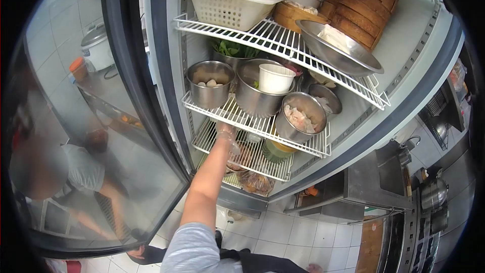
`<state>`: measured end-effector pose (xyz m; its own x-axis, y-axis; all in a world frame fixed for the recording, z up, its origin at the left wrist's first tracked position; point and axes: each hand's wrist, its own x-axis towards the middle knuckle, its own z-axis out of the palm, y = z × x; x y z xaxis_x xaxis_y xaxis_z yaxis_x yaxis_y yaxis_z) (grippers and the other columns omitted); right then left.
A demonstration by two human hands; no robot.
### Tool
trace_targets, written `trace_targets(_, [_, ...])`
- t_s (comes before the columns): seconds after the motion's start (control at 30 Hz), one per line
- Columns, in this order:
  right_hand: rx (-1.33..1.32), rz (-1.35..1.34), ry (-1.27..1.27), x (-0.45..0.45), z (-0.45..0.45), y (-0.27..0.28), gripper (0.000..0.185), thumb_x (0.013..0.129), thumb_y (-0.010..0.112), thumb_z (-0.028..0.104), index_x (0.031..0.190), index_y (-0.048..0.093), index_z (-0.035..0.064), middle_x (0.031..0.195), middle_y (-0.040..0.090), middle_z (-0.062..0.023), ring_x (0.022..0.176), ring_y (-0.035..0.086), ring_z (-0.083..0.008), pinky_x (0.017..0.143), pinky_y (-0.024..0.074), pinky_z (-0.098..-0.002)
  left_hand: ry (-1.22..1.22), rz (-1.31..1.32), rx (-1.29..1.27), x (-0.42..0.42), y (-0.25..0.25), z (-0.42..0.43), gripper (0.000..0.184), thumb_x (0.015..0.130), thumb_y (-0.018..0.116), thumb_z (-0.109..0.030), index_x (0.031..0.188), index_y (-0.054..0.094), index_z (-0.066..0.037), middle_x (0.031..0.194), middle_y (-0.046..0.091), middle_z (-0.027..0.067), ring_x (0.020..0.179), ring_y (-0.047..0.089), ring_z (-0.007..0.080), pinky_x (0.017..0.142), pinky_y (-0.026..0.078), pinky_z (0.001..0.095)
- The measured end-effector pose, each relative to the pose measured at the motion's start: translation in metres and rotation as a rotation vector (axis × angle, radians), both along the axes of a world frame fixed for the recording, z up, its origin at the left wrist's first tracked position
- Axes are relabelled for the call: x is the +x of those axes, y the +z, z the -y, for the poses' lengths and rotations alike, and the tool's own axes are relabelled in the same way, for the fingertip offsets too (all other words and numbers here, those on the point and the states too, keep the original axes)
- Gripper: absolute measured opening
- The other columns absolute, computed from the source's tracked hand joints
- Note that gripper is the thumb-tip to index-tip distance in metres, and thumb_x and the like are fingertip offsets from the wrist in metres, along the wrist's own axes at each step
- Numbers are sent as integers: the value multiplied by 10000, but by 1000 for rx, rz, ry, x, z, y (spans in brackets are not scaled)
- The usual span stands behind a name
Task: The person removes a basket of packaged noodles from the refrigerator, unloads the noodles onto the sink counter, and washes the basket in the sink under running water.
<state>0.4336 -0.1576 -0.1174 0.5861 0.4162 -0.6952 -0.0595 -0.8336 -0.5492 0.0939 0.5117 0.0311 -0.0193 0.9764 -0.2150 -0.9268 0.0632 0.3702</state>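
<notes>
My left hand (pixel 226 129), in a clear plastic glove, reaches into the fridge beneath the front edge of the middle wire shelf (pixel 237 116). Its fingers are largely hidden behind the wires, so I cannot see what they touch. Just above stands a steel pot with pale egg-like pieces (pixel 210 83). Beside the wrist, clear plastic-wrapped food (pixel 241 154) lies on the lower wire shelf (pixel 202 139). Further right on that shelf is a green and yellow round container (pixel 278 149). My right hand is out of view.
The glass door (pixel 96 136) hangs open at left. Steel bowls (pixel 301 119) and a white tub (pixel 276 79) crowd the middle shelf. Baskets (pixel 227 7), steamers (pixel 364 10) and a tilted metal bowl (pixel 341 50) sit above. Someone's hand (pixel 135 254) appears by the door's bottom edge.
</notes>
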Motion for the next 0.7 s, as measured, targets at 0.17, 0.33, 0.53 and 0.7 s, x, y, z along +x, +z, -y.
trace_targets(0.17, [-42, -24, 13, -23, -17, 6, 320, 811, 571, 299, 957, 642, 24, 869, 659, -122, 786, 626, -253, 709, 493, -365, 48, 39, 116, -1, 28, -9, 231, 826, 583, -206, 1013, 566, -69, 885, 611, 68, 706, 603, 185, 542, 491, 342])
trace_targets(0.33, [-60, -31, 38, -34, -26, 11, 322, 811, 572, 294, 971, 636, 22, 859, 659, -113, 777, 625, -238, 693, 494, -355, 23, 35, 110, -11, 24, -31, 231, 834, 576, -217, 1011, 563, -67, 882, 611, 64, 701, 596, 179, 547, 488, 338])
trace_targets(0.53, [-55, -28, 35, -39, -31, 14, 326, 812, 573, 288, 989, 630, 21, 847, 660, -102, 765, 624, -219, 674, 496, -343, 16, 25, 90, -15, 27, -42, 233, 844, 567, -230, 1008, 559, -65, 879, 611, 59, 694, 587, 172, 553, 483, 332])
trace_targets(0.7, [-46, -39, 28, -43, -25, 14, 330, 812, 574, 283, 1004, 624, 20, 836, 660, -92, 755, 624, -204, 657, 497, -333, -2, -43, 70, -19, 43, -53, 235, 852, 560, -241, 1006, 556, -63, 876, 610, 55, 689, 579, 166, 558, 480, 327])
